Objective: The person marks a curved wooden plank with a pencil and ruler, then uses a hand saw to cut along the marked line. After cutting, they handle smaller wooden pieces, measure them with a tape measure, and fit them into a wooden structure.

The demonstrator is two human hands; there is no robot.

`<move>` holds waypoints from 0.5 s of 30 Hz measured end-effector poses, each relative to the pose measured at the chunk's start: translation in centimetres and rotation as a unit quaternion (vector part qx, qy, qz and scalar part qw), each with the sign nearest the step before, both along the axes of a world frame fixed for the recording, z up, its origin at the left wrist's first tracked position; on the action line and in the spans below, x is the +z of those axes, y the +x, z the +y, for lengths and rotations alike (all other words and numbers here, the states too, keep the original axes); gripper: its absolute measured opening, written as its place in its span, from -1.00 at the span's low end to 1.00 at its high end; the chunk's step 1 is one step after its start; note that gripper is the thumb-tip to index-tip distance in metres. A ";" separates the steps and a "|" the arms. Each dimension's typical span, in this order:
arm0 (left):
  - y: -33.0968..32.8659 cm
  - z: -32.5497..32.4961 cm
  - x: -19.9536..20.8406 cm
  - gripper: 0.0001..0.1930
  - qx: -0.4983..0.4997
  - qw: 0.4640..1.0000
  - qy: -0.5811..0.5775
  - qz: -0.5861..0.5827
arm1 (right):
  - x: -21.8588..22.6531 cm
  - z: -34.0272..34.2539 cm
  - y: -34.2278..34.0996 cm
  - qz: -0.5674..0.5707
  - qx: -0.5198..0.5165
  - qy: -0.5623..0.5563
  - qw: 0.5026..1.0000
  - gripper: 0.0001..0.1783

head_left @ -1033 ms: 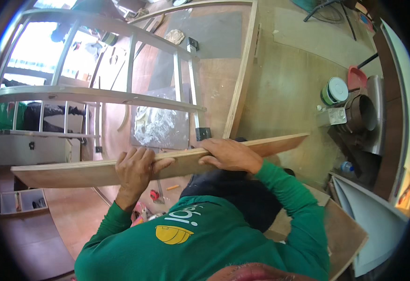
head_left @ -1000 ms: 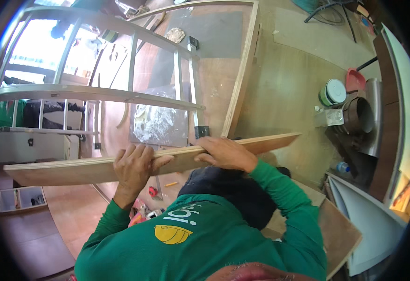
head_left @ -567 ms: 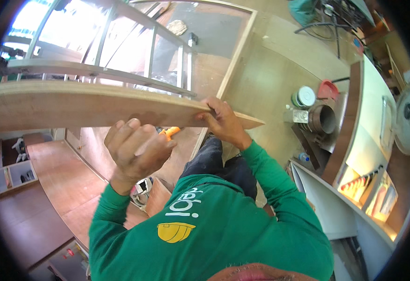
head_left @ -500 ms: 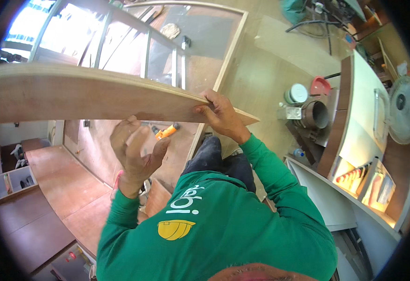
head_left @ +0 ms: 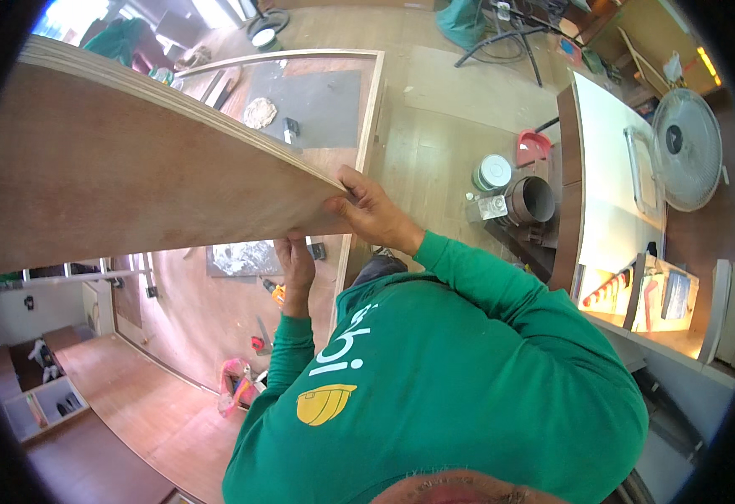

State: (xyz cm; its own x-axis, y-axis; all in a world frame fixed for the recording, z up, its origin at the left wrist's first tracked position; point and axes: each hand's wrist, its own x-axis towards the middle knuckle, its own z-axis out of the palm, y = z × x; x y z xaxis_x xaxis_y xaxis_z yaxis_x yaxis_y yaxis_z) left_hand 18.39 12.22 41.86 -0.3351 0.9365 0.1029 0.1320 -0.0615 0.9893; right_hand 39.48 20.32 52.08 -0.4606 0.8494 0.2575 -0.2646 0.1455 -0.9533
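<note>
A long reddish-brown plywood board (head_left: 157,168) is held up across the left side, its pale layered edge on top and its broad face toward me. My right hand (head_left: 376,214) grips its right end, thumb on the face and fingers over the edge. My left hand (head_left: 297,265) holds the board's lower edge near that end, its fingertips partly hidden by the board. Below lies a wood-framed worktop (head_left: 191,323) with an orange power tool (head_left: 275,291), partly covered by my left wrist.
On the worktop sit a whitish smeared sheet (head_left: 241,259), a red tape measure (head_left: 257,343) and a pink bag (head_left: 233,386). To the right are a white-lidded bucket (head_left: 493,172), a dark round pot (head_left: 531,200), a red dustpan (head_left: 533,148), a fan (head_left: 688,149) and a white-topped cabinet (head_left: 611,168).
My left hand has moved from open and apart onto the board's lower edge. The board has tilted, showing more of its broad face, while my right hand keeps its grip.
</note>
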 end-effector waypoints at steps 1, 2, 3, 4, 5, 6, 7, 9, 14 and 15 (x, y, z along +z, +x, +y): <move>0.2 1.2 -0.3 -0.40 0.046 0.998 0.026 -0.018 | 0.1 0.8 -0.3 0.008 0.005 -0.014 1.000 -0.66; 0.0 2.2 -0.3 -0.41 0.049 0.997 0.050 -0.018 | 0.1 1.6 -0.5 0.016 0.011 -0.028 0.999 -0.65; 0.3 3.0 0.2 -0.42 0.053 0.996 0.071 -0.021 | 0.3 2.3 -0.5 0.022 0.018 -0.045 0.999 -0.63; 0.6 3.9 0.8 -0.43 0.058 0.994 0.091 -0.023 | 0.6 3.5 -0.2 -0.002 0.027 -0.026 0.999 -0.61; 0.8 5.2 1.5 -0.37 0.072 0.993 0.085 -0.045 | 1.2 5.1 0.2 -0.027 0.038 -0.007 0.999 -0.59; 0.9 6.2 1.9 -0.34 0.073 0.992 0.095 -0.042 | 1.7 6.5 0.5 -0.050 0.052 0.012 0.997 -0.57; 0.9 7.2 2.1 -0.31 0.074 0.991 0.106 -0.039 | 1.7 7.7 0.6 -0.064 0.054 0.017 0.996 -0.57; 0.9 8.9 3.0 -0.26 0.081 0.991 0.106 -0.031 | 1.7 9.9 0.9 -0.093 0.062 0.027 0.993 -0.58; 1.7 12.4 5.2 -0.19 0.126 0.990 0.057 -0.009 | 1.8 15.6 4.8 -0.137 0.048 -0.024 0.989 -0.63; 2.5 13.3 5.8 -0.17 0.142 0.988 0.054 -0.003 | 1.3 17.0 6.3 -0.161 0.038 -0.020 0.986 -0.64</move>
